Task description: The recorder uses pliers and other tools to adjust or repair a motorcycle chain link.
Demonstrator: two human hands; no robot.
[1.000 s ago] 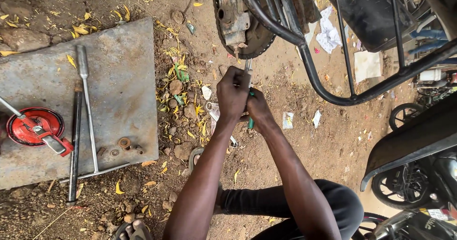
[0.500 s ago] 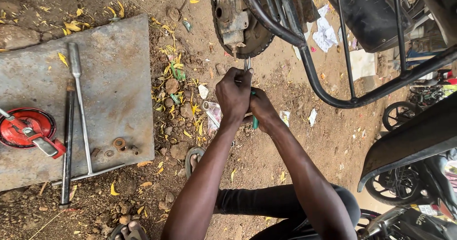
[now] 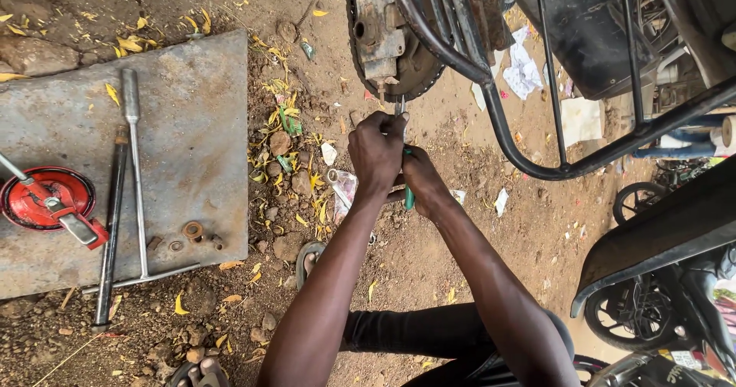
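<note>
Both my hands meet just below a motorcycle's rear wheel hub and sprocket (image 3: 387, 42). My left hand (image 3: 377, 151) is closed around the upper part of a green-handled tool (image 3: 409, 197), whose metal tip (image 3: 400, 107) points up at the hub. My right hand (image 3: 420, 181) grips the green handle lower down. The tool's middle is hidden by my fingers.
A grey metal sheet (image 3: 192, 126) lies on the dirt at left, bearing a red round tin (image 3: 46, 199), two long metal bars (image 3: 132, 172) and small washers (image 3: 192, 231). A black tubular carrier frame (image 3: 521, 141) and parked motorcycles (image 3: 659, 310) crowd the right. Stones and yellow leaves litter the ground.
My hands stay clasped on the tool under the hub; the view has drifted slightly, little else differs.
</note>
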